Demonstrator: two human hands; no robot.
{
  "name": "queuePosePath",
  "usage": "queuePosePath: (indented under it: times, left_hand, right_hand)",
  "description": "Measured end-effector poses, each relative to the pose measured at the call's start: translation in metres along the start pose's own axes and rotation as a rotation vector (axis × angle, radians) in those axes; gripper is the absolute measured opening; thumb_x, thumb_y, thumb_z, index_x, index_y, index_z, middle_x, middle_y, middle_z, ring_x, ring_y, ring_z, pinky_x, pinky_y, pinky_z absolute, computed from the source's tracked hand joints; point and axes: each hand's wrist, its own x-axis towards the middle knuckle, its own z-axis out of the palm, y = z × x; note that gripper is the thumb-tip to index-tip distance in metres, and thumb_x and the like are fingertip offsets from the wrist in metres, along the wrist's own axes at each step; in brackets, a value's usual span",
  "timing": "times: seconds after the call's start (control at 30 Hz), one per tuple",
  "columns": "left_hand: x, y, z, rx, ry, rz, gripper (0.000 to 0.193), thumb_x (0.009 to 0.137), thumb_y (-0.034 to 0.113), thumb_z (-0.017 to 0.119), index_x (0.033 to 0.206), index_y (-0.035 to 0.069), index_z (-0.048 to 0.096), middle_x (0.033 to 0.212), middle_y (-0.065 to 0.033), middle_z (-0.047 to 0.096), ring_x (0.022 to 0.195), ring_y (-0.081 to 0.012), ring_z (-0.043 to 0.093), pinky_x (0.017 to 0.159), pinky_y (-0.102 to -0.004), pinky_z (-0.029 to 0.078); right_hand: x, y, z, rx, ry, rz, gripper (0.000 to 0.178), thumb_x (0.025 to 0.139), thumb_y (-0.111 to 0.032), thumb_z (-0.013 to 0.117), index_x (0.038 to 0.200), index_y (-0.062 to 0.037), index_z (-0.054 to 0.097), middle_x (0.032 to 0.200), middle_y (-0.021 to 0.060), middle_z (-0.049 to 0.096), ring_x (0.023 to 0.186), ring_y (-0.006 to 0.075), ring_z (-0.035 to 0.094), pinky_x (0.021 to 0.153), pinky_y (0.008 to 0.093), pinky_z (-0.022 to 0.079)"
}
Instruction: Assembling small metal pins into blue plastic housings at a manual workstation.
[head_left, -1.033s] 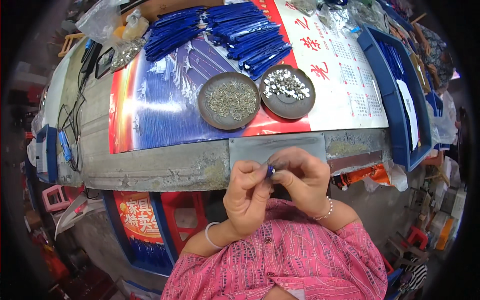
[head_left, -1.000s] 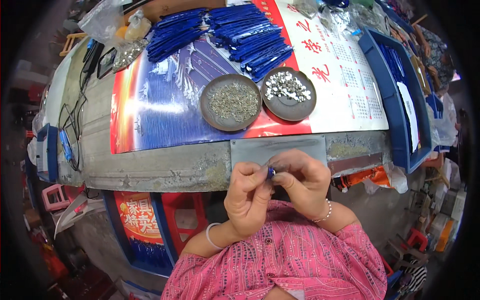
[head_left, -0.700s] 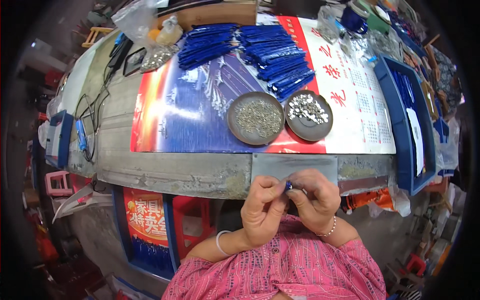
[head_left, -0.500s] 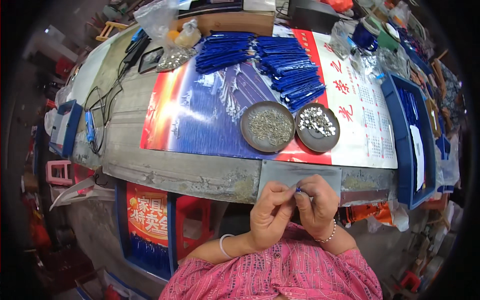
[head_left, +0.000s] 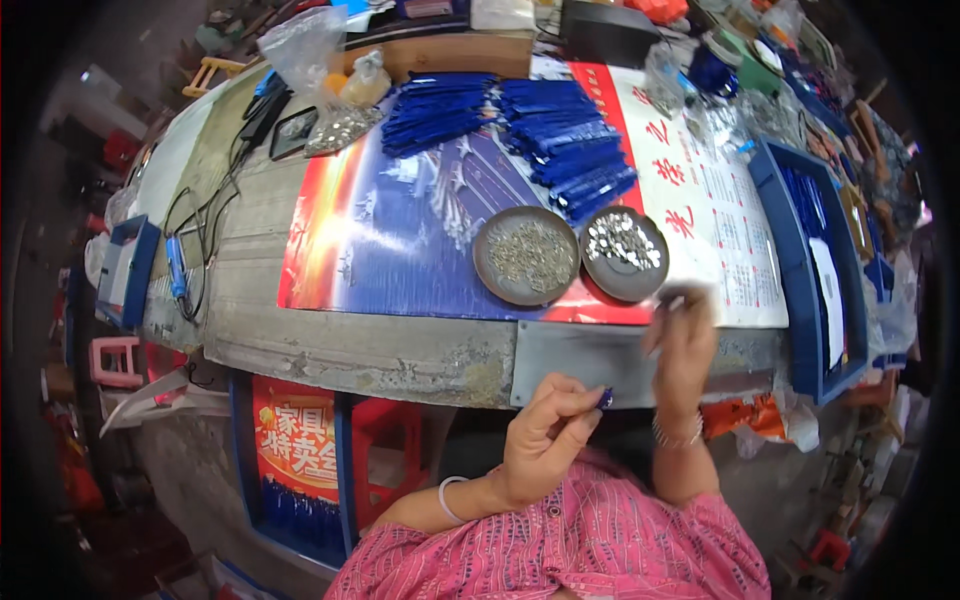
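Note:
My left hand (head_left: 548,432) is in front of the table edge, pinching a small shiny dark-blue piece (head_left: 605,398) between thumb and forefinger. My right hand (head_left: 684,345) is raised over the table's edge, just below the right-hand bowl, its fingers smeared by motion. Whether it holds anything cannot be made out. That dark round bowl (head_left: 597,278) contains small shiny silver discs (head_left: 640,240). Touching it on the left, a second dark bowl (head_left: 487,285) is filled with tiny silvery metal parts (head_left: 532,255). Behind the bowls lie two heaps of slim glossy blue strips (head_left: 435,112).
A printed poster (head_left: 390,260) covers much of the tabletop, and a metal plate (head_left: 560,355) sits at its front edge. Blue trays stand to the right (head_left: 790,250) and below the table (head_left: 243,440). Cables and a blue-handled tool (head_left: 177,265) lie at left, near plastic bags (head_left: 345,130).
My right hand has left the small blue piece and moved up and right toward the bowls. The left hand keeps its pinch on the piece, nearly in place.

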Motion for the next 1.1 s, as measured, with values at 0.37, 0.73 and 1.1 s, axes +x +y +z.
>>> queuePosePath:
  times: [0.37, 0.73, 1.1]
  left_hand:
    - [0.0, -0.013, 0.004, -0.199, 0.123, 0.027, 0.022, 0.085, -0.012, 0.05, 0.103, 0.001, 0.05, 0.106, -0.0088, 0.047, 0.082, -0.0094, 0.05, 0.07, -0.0201, 0.042]
    - [0.003, -0.008, 0.001, -0.21, 0.21, 0.013, 0.021, 0.085, -0.009, 0.053, 0.101, 0.004, 0.05, 0.106, -0.0099, 0.048, 0.076, -0.0079, 0.048, 0.059, -0.0183, 0.04]
    - [0.001, -0.011, 0.01, -0.334, 0.161, -0.019, 0.017, 0.086, -0.008, 0.053, 0.098, 0.004, 0.049, 0.105, -0.0104, 0.048, 0.064, -0.0094, 0.048, 0.051, -0.0214, 0.04]
  right_hand:
    - [-0.004, -0.011, 0.002, -0.146, -0.043, -0.582, 0.071, 0.061, -0.013, 0.079, 0.118, -0.0025, 0.038, 0.083, 0.004, 0.044, 0.058, 0.0096, 0.039, 0.055, 0.0245, 0.034]
    - [-0.011, 0.0, 0.007, 0.072, -0.136, -0.284, 0.041, 0.071, -0.007, 0.071, 0.102, -0.0024, 0.046, 0.085, 0.0076, 0.047, 0.061, 0.0133, 0.045, 0.053, 0.0264, 0.037]
    - [-0.017, -0.006, 0.007, -0.013, -0.301, -0.321, 0.032, 0.086, -0.023, 0.055, 0.066, -0.0016, 0.044, 0.058, 0.0156, 0.043, 0.05, 0.0341, 0.046, 0.045, 0.0377, 0.034]
